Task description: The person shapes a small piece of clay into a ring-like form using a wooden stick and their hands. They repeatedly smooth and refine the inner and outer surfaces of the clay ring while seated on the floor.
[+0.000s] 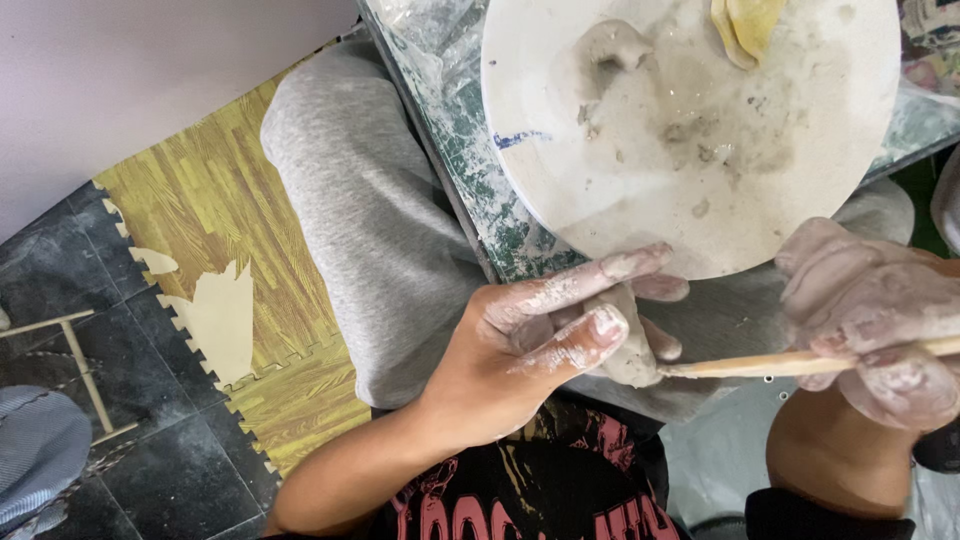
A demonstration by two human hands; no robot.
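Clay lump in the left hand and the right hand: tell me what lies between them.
A thin wooden stick spans the gap in the head view. The right hand holds it, and its tip touches the clay lump pinched in the left hand.

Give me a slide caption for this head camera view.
Left hand pinches a small clay lump while right hand presses a wooden stick into it.

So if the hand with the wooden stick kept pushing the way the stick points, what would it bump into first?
The right hand aims its wooden stick leftward, and the tip already sits at the small clay lump pinched in the left hand. So the clay comes first, then probably the left hand's fingers behind it.
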